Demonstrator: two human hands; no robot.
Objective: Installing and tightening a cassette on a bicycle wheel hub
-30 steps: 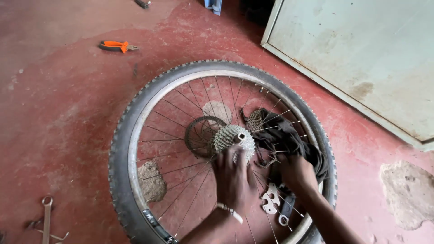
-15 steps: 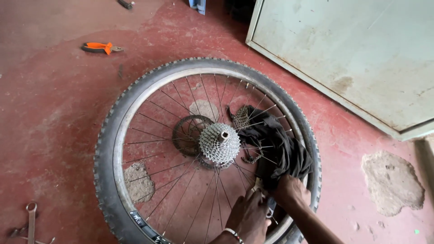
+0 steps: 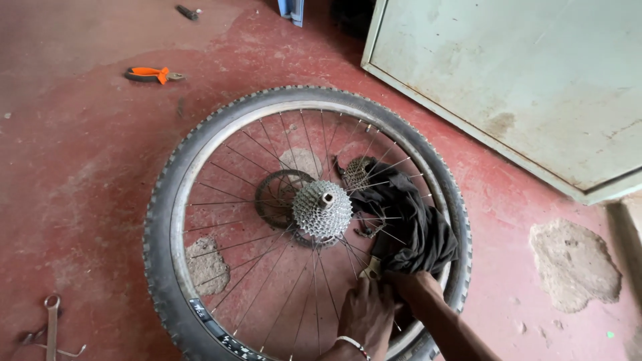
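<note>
Bike wheel (image 3: 200,144) lies flat on the red floor (image 3: 87,174), cassette (image 3: 323,210) facing up at the hub, disc rotor (image 3: 275,195) showing below it through the spokes. Both hands are low in the frame, inside the rim on the near-right side. Left hand (image 3: 364,313), with a white band at the wrist, rests on the spokes, fingers together and curled down toward a small pale metal part (image 3: 370,268) at its fingertips; cannot tell if it pinches the part or just touches it. Right hand (image 3: 409,286) sits just beside the left, mostly buried under the black rag (image 3: 414,224), so finger spread cannot be told; it touches the rag's lower edge. The rag is draped over the spokes between cassette and right rim. Room: grey metal door (image 3: 535,80) is close off the tire's upper right, open floor to the left. Orange-handled pliers (image 3: 152,74) lie well apart at upper left, a spanner (image 3: 51,324) sits at lower left near the tire, and a small dark tool (image 3: 187,12) lies at the top edge.
</note>
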